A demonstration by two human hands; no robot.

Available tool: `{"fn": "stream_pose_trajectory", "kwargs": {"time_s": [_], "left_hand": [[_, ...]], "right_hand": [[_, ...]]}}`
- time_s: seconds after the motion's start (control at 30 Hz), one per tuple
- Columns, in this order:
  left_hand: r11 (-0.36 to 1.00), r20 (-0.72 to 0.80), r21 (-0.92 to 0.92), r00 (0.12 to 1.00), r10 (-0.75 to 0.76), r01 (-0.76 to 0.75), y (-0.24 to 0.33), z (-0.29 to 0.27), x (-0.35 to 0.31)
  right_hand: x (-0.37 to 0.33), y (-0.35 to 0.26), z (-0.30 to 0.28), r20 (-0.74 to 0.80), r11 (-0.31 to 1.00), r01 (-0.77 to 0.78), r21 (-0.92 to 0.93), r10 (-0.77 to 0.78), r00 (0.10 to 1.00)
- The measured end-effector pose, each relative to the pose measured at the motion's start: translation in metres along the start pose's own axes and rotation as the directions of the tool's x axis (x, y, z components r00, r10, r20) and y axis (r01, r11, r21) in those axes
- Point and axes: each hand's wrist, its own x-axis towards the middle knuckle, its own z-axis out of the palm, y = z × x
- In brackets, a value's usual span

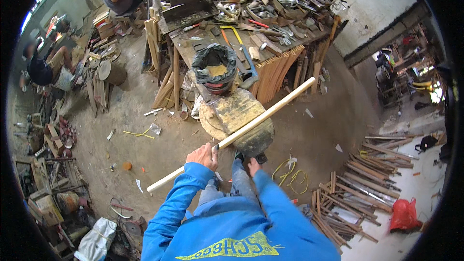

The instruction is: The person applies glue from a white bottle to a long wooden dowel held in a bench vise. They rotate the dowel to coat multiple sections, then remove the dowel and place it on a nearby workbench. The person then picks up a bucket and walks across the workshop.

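Observation:
A long, pale wooden rod (275, 114) slants from the lower left to the upper right, crossing above a sawdust-covered machine (237, 111). My left hand (205, 156) is closed around the rod toward its lower left part. Beside the machine's near end, my right hand (253, 166) is at a small black box-like part (261, 158); its fingers are mostly hidden. Behind the machine is a tub lined with a black plastic bag (215, 58), with sawdust inside.
A cluttered workbench (188, 43) holds tools, wood pieces and a yellow-and-blue saw (241, 50). Wooden strips (357, 188) lie on the right, near a red plastic bag (405, 215). A yellow cord (292, 178) is on the floor. Two people sit at the upper left.

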Motion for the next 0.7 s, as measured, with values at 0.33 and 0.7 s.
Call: {"fn": "stream_pose_trajectory", "kwargs": {"time_s": [0.33, 0.7], "left_hand": [[0.791, -0.140, -0.505, 0.937, 0.320, -0.346, -0.025, -0.018, -0.027], [0.792, -0.280, -0.573, 0.959, 0.054, -0.212, 0.011, 0.004, -0.016]], "right_hand": [[-0.110, -0.112, 0.010, 0.242, -0.126, -0.209, 0.970, 0.591, 0.770], [-0.045, -0.032, -0.164, -0.309, 0.022, 0.326, 0.945, 0.385, 0.870]]}}
